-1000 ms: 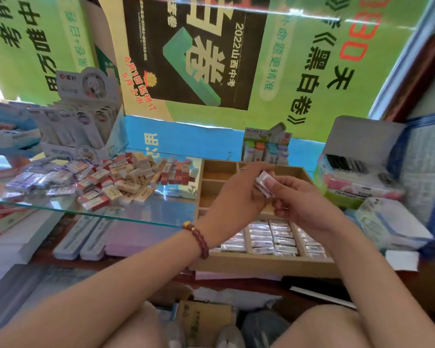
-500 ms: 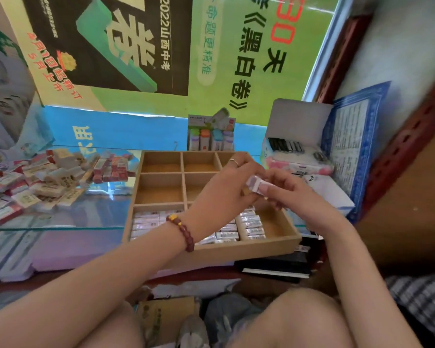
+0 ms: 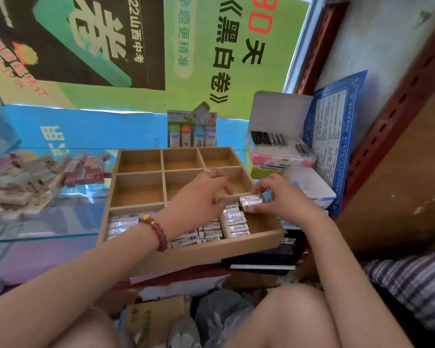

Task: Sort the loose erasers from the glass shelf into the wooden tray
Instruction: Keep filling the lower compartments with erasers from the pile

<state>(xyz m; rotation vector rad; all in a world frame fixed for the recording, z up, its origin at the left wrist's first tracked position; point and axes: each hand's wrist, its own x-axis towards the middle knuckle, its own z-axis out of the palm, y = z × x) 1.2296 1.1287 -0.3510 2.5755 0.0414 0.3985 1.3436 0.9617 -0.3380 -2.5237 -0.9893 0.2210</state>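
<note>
A wooden tray [image 3: 194, 252] with several compartments lies in the middle. Its front compartments hold rows of wrapped white erasers [image 3: 234, 221]; the back ones are bare. My right hand [image 3: 284, 197] pinches a wrapped white eraser [image 3: 250, 202] over the front right compartment. My left hand [image 3: 201, 197], with a ring and a red bead bracelet, hovers over the tray just left of that eraser, fingers curled, holding nothing I can see. Loose erasers [image 3: 48, 177] in red and cream wrappers lie heaped on the glass shelf [image 3: 60, 222] at the left, blurred.
A display box of correction tapes [image 3: 192, 131] stands behind the tray. Stacked stationery boxes [image 3: 279, 151] and a blue-bordered sheet [image 3: 332, 136] sit at the right, beside a brown metal rack [image 3: 387, 121]. Bags and cardboard [image 3: 161, 320] lie below, between my knees.
Both hands have come down from above the tray to its front right compartment, the right one still pinching the eraser. The view has swung right, pushing the glass shelf to the left edge.
</note>
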